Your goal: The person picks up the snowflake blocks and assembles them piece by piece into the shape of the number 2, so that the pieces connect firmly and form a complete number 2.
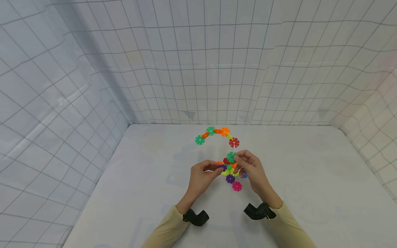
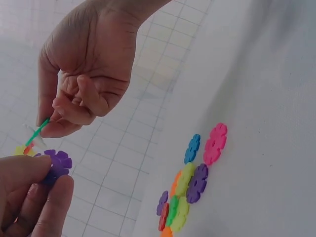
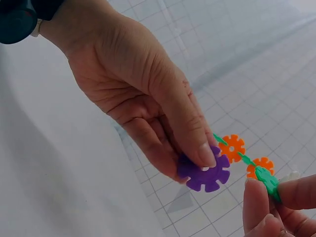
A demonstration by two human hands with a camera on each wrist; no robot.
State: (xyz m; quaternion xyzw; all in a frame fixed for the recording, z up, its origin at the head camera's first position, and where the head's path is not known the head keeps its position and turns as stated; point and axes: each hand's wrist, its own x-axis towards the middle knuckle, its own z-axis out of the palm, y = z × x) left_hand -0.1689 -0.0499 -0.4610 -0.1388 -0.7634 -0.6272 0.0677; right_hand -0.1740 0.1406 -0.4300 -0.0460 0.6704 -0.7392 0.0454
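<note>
My left hand pinches a purple snowflake disc, a flat plastic piece with a notched rim, between thumb and fingers. Close by on the right, my right hand grips a green snowflake disc by its edge. A pale piece shows right beside this green disc in the right wrist view. From there a chain of linked discs curves up and away to the left, through a red disc and an orange one, ending at another green disc.
Loose discs lie on the white table under and near the hands, among them a pink one, a dark purple one and a blue one. White grid-patterned sheeting rises behind the table and along both sides.
</note>
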